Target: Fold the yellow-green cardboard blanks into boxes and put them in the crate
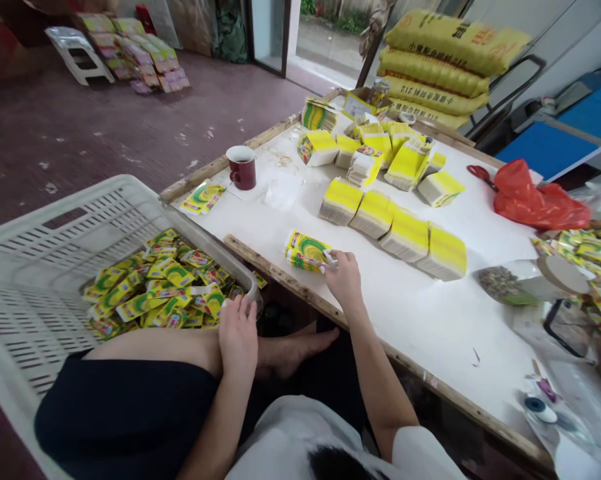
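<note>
My right hand (344, 277) is over the near edge of the white table, its fingers closed on the right end of a yellow-and-green printed packet (304, 251). Something white shows at those fingertips; I cannot tell what it is. My left hand (238, 330) lies over my bent knee beside the crate's rim, fingers stretched forward and partly hidden, with a small white spot at one fingertip. To its left, a white plastic crate (125, 190) holds a heap of small yellow-green packets (168, 283). Beyond the right hand stands a row of yellow-topped card stacks (403, 233).
A maroon mug (242, 170) and a flat printed packet (203, 198) are at the table's left edge. More card stacks (405, 163) fill the far side. On the right are a red plastic bag (535, 200), a jar (515, 280) and a phone (566, 328). Yellow sacks (450, 43) stand behind.
</note>
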The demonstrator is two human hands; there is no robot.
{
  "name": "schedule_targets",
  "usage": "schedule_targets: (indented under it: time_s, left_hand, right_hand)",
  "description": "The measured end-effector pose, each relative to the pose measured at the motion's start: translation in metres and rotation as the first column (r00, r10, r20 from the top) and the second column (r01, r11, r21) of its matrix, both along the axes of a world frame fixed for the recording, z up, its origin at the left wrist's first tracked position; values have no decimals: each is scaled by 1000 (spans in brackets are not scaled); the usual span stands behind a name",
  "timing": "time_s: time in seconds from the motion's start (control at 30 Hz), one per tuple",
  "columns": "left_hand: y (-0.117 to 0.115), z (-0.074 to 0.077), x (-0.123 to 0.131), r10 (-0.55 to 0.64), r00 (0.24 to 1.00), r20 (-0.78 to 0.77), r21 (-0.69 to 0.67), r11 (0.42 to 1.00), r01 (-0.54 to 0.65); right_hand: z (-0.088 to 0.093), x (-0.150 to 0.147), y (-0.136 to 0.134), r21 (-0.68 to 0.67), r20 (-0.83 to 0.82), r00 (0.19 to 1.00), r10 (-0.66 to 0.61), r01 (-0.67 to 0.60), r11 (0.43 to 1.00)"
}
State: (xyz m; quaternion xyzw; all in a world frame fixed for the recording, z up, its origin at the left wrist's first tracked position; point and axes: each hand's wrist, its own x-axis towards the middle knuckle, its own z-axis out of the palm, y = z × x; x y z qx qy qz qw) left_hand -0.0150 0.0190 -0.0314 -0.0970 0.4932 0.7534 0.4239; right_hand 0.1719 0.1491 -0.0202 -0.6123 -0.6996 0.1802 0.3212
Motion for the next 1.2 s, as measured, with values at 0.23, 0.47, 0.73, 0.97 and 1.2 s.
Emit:
schedule_targets:
  time_s: [0.23,0.47,0.73,0.97,1.2]
  left_hand:
    - [-2,-9,11,-183,980,-81,53,981,187]
    - [-2,-14,13,-336,937,-96,73,937,343]
    - [-5,-5,17,-372,902,-218,271,865,422]
    - [-16,8,17,-218,960,-174,319,910,265]
    - [-11,15,11,-140,986,-92,374,913,164]
  right_hand:
    - [-15,-2,6,-21,46,999,4,-3,1000]
    - [-8,-2,6,-10,-31,999,-28,27,1000]
    - [26,-17,-58,-78,-233,920,316,-342,937]
    - [17,-53,-116,-223,-540,752,378,-561,797]
    - [13,-57,-123,-286,-764,579,284,-699,656]
